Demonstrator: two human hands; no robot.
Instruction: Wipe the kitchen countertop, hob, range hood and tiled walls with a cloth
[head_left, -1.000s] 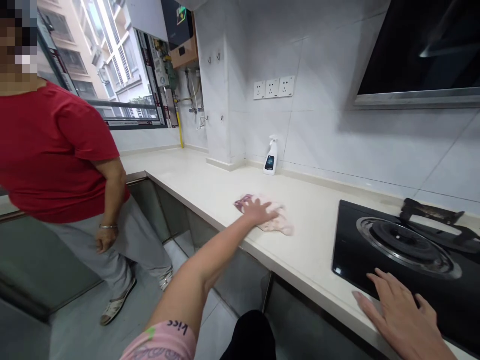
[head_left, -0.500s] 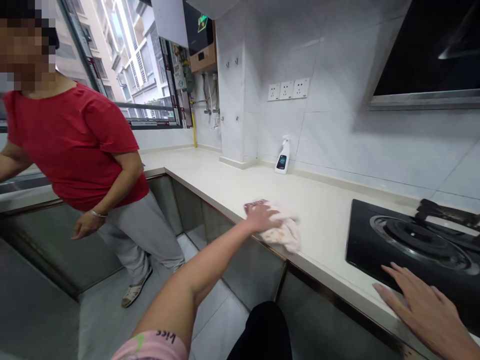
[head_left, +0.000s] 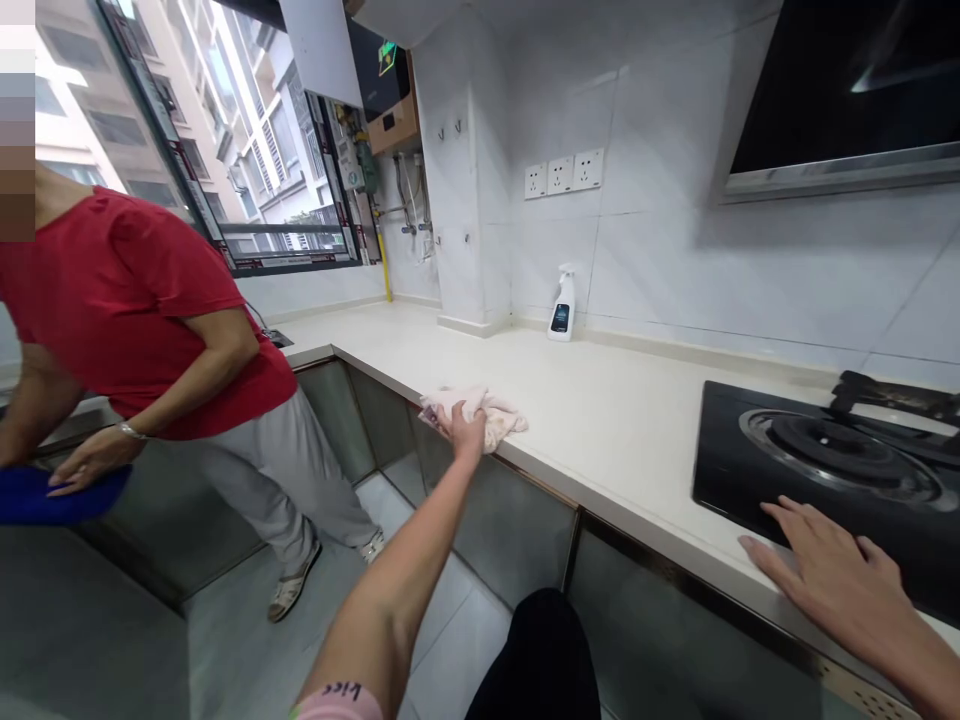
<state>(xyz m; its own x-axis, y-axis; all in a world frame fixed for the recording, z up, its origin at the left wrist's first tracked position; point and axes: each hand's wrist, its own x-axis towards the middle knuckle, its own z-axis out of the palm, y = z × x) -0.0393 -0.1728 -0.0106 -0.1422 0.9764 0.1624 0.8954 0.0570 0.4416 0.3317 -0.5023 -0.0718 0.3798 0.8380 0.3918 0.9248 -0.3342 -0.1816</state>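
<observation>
A pale pink cloth [head_left: 495,410] lies crumpled on the cream countertop [head_left: 607,440], partly over its front edge. My left hand [head_left: 468,432] presses down on the cloth with bent fingers gripping it. Flat and spread, my right hand [head_left: 832,565] is at the counter's front edge, its fingertips over the near edge of the black gas stove [head_left: 727,480]; nothing is in it.
A white spray bottle [head_left: 561,305] stands against the tiled wall. On the left, a person in a red shirt [head_left: 150,290] bends forward, hands at a blue object [head_left: 82,500]. Grey cabinet doors [head_left: 517,510] run below the counter. A range hood [head_left: 847,90] hangs above the stove.
My left hand has moved left along the counter edge with the cloth. My right hand stays nearly in place. The other person has leaned down, and a blue object now shows at their hands.
</observation>
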